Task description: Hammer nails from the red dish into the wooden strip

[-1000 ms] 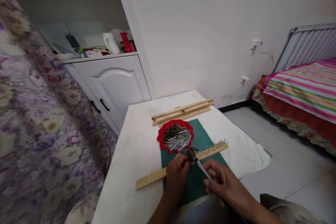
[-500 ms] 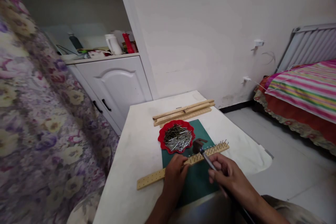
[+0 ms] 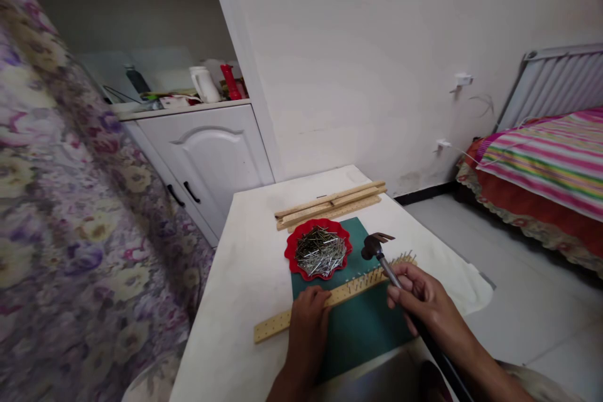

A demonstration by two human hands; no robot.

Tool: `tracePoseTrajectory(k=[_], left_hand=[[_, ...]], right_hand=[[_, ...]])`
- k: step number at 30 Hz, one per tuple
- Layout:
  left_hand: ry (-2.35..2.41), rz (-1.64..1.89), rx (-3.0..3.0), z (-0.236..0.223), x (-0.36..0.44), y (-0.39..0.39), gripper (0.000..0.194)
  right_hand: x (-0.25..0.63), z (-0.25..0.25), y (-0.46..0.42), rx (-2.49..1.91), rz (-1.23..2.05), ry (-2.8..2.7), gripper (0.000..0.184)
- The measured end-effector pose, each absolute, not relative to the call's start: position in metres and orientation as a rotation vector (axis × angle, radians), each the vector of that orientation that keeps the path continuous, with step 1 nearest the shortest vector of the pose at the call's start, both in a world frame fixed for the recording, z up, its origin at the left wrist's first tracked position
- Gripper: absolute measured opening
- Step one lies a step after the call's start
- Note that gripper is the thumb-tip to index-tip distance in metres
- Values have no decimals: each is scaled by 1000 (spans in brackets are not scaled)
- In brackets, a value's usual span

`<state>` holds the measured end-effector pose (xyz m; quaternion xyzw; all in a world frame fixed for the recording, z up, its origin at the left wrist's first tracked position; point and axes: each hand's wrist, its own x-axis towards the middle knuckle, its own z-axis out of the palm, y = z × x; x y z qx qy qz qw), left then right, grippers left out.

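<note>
A long wooden strip (image 3: 339,294) with rows of small holes lies slantwise across a green mat (image 3: 358,333). Several nails (image 3: 372,277) stand up from its right half. My left hand (image 3: 308,314) is closed over the strip left of the nails, its fingertips at the far edge. In my right hand (image 3: 419,298) is a claw hammer (image 3: 377,246), gripped by its dark handle, with the head raised above the strip and mat. Just beyond my left hand sits a red scalloped dish (image 3: 291,257) full of loose nails (image 3: 323,251).
More wooden strips (image 3: 330,204) lie at the back of the white-covered table (image 3: 226,282). A floral curtain (image 3: 94,232) hangs at the left beside a white cabinet (image 3: 217,151). A bed (image 3: 541,151) stands to the right, past the floor.
The hammer has moved right, away from my left hand. The nailed strip has shifted slightly right, and my left hand now sits a little farther left along it.
</note>
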<state>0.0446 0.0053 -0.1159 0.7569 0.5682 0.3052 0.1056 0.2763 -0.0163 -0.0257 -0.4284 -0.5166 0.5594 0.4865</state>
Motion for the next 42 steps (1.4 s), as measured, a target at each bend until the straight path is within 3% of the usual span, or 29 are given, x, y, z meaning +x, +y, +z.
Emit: tracePoseTrajectory(k=[9, 20, 30, 42], left_hand=[[1679, 918, 2257, -108, 50, 1, 25], [1898, 882, 2285, -61, 16, 46, 15], [2213, 498, 2291, -71, 27, 72, 13], [2108, 622, 2276, -65, 35, 62, 11]], right_hand=[[269, -31, -14, -1019, 1414, -1275, 28], [257, -31, -11, -1013, 1441, -1262, 29], [257, -30, -11, -1026, 1454, -1275, 29], [257, -32, -10, -1016, 1454, -1269, 24]])
